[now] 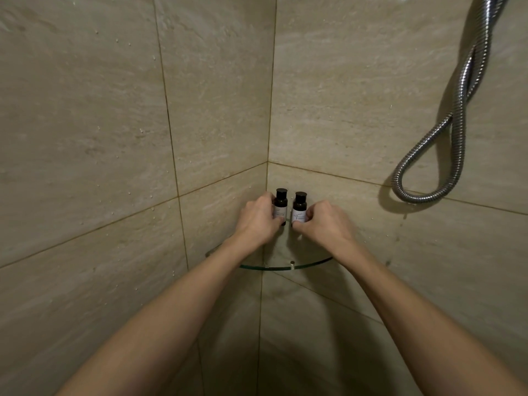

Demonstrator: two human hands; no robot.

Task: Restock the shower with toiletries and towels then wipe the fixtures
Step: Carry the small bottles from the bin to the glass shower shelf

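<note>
The glass corner shelf (285,266) is closed behind by two tiled walls (85,138); access is from the front only. The left bottle (281,204) and right bottle (299,207) stand in the back corner with a narrow gap between them. The left hand (257,221) and right hand (325,221) occupy their outer sides. The shower hose (454,124) hangs well apart on the right wall.

Left forearm (171,310) enters from 7 o'clock, right forearm (414,310) from 5 o'clock; both bare, extended, converging toward 12. Left hand (258,221), fingers curled, grips left bottle (281,204); right hand (325,222) pinches right bottle (300,207). Hands apart.
</note>
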